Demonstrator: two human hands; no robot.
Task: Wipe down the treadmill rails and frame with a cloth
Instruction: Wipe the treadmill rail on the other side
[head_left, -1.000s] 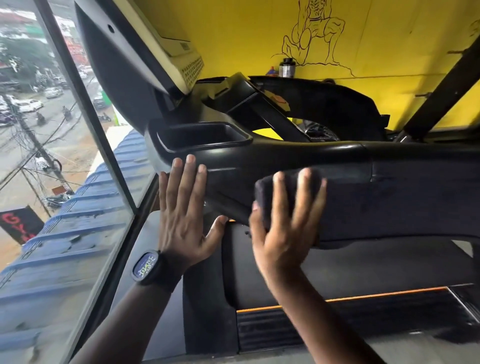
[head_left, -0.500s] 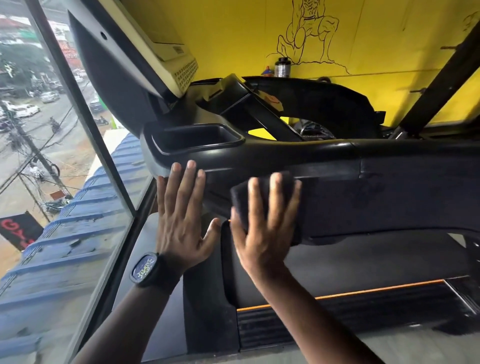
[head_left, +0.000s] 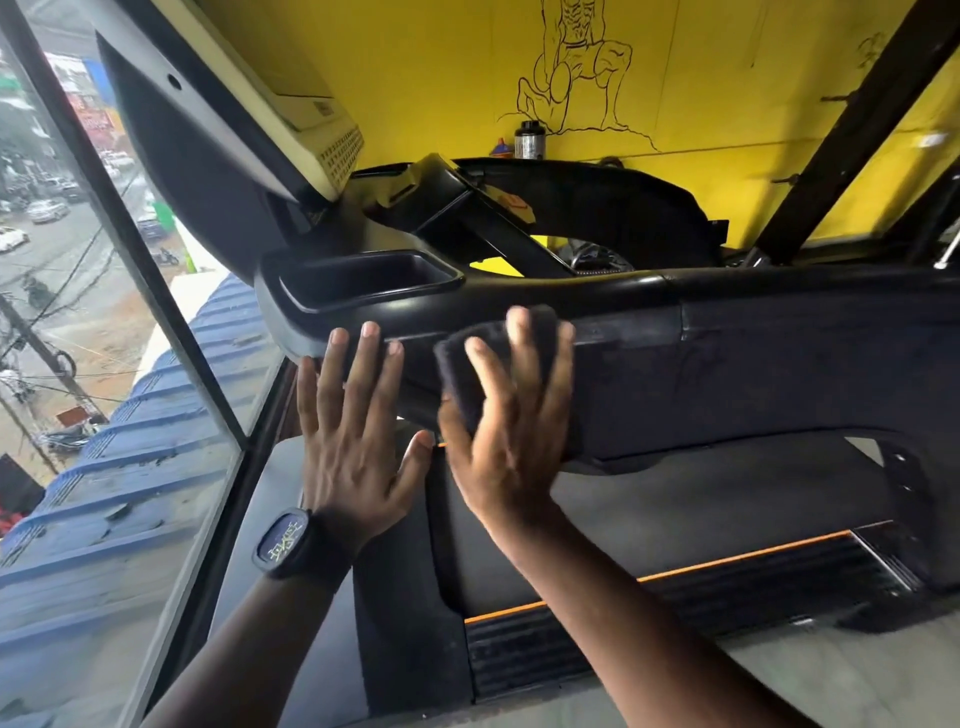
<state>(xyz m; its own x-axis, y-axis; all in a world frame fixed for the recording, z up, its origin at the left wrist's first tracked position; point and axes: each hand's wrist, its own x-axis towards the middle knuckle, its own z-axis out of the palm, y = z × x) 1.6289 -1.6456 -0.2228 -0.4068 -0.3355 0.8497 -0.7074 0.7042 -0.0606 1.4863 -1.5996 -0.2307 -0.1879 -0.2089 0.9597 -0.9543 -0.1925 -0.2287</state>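
The black treadmill frame (head_left: 727, 374) runs across the middle, with a cup tray (head_left: 363, 278) at its left end and the console (head_left: 218, 130) rising above. My right hand (head_left: 511, 421) presses a dark folded cloth (head_left: 467, 364) flat against the front face of the frame, fingers straight and spread, slightly blurred. Just left of it, my left hand (head_left: 353, 421) rests flat on the frame below the tray, fingers straight, with a black watch (head_left: 291, 540) on the wrist.
A glass window (head_left: 104, 364) with a dark frame post stands close on the left, with a street and a blue roof outside. The treadmill deck with an orange stripe (head_left: 675, 571) lies below. A yellow wall (head_left: 675, 78) and a metal bottle (head_left: 529, 139) are behind.
My right hand slid the cloth left along the frame, from mid-panel to close beside my left hand. The left hand stayed in place.
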